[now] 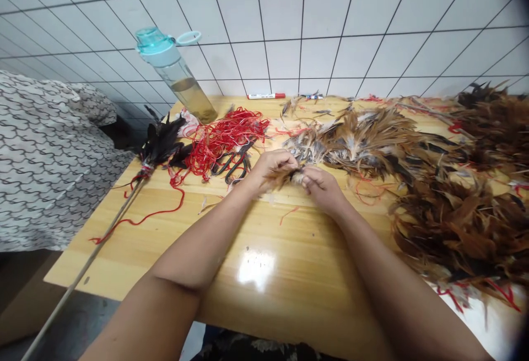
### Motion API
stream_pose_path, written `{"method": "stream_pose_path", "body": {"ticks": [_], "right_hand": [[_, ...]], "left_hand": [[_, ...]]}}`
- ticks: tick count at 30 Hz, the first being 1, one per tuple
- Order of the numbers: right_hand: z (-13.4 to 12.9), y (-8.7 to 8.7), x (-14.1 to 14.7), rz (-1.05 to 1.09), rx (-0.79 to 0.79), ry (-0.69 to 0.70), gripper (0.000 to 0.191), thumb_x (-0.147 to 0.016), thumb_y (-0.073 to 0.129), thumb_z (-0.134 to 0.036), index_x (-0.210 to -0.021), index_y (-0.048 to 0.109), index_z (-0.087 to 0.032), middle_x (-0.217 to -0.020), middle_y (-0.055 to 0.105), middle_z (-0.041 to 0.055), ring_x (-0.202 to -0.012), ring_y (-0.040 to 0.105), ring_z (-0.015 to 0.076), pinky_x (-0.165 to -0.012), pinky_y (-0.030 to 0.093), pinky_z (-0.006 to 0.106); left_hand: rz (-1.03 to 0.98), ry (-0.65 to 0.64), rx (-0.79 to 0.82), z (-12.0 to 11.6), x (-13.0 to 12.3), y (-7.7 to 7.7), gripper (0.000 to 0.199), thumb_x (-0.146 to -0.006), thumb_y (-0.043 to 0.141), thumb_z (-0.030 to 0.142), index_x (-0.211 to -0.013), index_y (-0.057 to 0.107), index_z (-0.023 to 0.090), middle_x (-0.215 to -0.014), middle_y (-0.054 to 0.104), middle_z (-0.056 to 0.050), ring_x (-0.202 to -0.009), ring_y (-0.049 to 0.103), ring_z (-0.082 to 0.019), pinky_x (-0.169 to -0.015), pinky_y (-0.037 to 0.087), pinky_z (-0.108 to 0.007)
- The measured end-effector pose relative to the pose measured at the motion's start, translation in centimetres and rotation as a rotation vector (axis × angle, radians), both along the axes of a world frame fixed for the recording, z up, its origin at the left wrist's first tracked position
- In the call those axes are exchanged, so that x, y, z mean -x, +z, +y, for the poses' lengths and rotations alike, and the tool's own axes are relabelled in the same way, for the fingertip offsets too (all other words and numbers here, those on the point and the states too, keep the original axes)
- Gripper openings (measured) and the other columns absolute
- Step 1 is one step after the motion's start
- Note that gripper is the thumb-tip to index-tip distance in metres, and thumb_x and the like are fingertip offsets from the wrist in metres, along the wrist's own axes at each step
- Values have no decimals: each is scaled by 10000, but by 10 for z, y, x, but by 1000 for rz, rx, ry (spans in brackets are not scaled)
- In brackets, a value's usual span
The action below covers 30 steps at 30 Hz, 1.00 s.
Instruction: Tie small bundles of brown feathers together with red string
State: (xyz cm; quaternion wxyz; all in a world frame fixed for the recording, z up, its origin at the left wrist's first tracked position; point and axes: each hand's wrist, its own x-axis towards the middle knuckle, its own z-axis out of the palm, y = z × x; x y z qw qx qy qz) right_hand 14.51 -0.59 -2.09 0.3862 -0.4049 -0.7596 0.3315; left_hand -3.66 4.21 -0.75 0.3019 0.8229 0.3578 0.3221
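Over the middle of the table, my left hand [273, 163] and my right hand [322, 186] meet at a small bunch of brown feathers [281, 177]. The fingers of both hands are closed on it, the right ones at its pale, fluffy end. The brown tips point left across my left hand. Just beyond my hands lies a loose heap of brown and grey feathers [372, 135]. To the left of my left hand are black-handled scissors [235, 167] beside a tangle of red string [227, 135].
A stick [103, 240] tipped with black feathers [161, 140] lies at the left, red string trailing. Behind it stands a water bottle [190, 96]. A marker [266, 96] lies by the tiled wall. Large brown feather bundles [467, 229] fill the right. Patterned cloth [49, 162] hangs at left.
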Motion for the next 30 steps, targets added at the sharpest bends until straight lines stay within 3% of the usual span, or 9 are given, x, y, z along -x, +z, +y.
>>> {"method": "stream_pose_path", "body": {"ticks": [6,11,14,19,21,24,27,30], "right_hand": [[3,-6,-7,140,45,-335,308,-889,385,-294,-588,401,-229,-627,448,-7,-634,444,155,-648,356,284],[-3,-1,-7,-95,-56,-559,222,-842,405,-178,-628,445,-223,-722,523,21,-699,466,165,-622,304,278],[-10,4,-3,-385,-125,-592,167,-822,486,-179,-662,513,-221,-771,574,34,-659,448,156,-562,219,297],[-14,6,0,-613,-192,-449,201,-849,458,-129,-731,593,-219,-780,609,60,-633,462,155,-568,205,321],[-13,4,-1,-607,-170,-367,211,-832,451,-104,-749,605,-222,-791,614,60,-644,472,164,-574,223,317],[-8,0,-3,-484,-97,-222,223,-800,435,-79,-738,588,-228,-811,612,45,-686,495,171,-591,272,296],[-1,-3,-4,-209,-14,-98,212,-815,423,-137,-633,493,-219,-730,558,26,-717,507,168,-647,342,281],[2,-4,-3,95,117,-71,293,-871,417,-308,-591,431,-223,-636,475,-3,-657,484,155,-659,368,284]], "left_hand": [[179,44,-175,-20,-22,0,214,-882,481,259,-728,605,175,-740,639,-53,-758,588,-175,-734,449,-295],[255,11,-370,-46,-39,9,234,-921,399,212,-786,584,164,-771,615,-60,-735,547,-163,-705,423,-290],[308,34,-502,-54,-41,15,240,-920,378,178,-784,576,163,-784,606,-73,-745,522,-173,-702,402,-308],[384,28,-668,-44,-30,28,281,-931,367,162,-763,592,172,-743,590,-72,-745,492,-182,-687,374,-322],[372,8,-627,-35,-23,32,270,-930,392,183,-754,596,174,-748,598,-68,-751,502,-175,-692,380,-313],[271,-16,-409,-20,-11,29,222,-902,448,203,-747,604,171,-773,627,-60,-774,543,-162,-729,413,-295],[85,12,-107,-7,-2,17,168,-861,514,221,-743,618,164,-763,647,-35,-746,581,-140,-711,435,-262],[-46,-12,26,-3,-1,6,133,-798,560,219,-699,617,152,-749,649,-29,-725,588,-143,-688,444,-253]]}}
